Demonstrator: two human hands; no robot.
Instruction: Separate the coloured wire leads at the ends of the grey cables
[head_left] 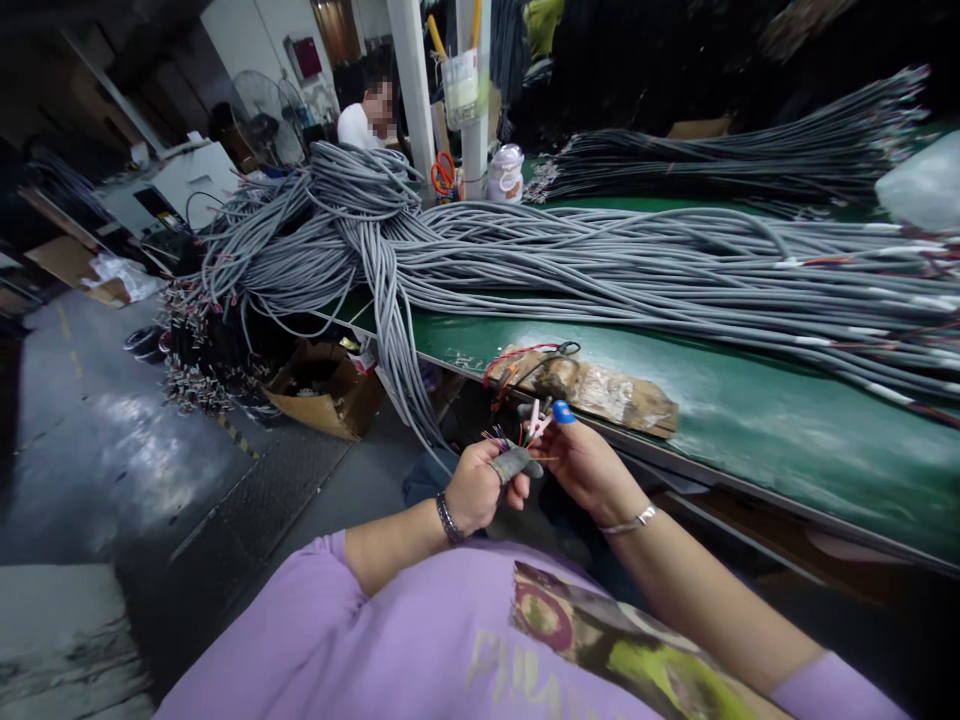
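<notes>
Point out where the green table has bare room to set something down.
Bare green table runs between the grey cable pile and the near edge, right of the taped block. A smaller patch lies left of the block. Behind, cables crowd the top.

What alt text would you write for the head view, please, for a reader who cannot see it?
A person's left hand grips the end of a grey cable while the right hand touches its coloured wires. Beyond them, a heap of grey cables lies on a green table.
</notes>
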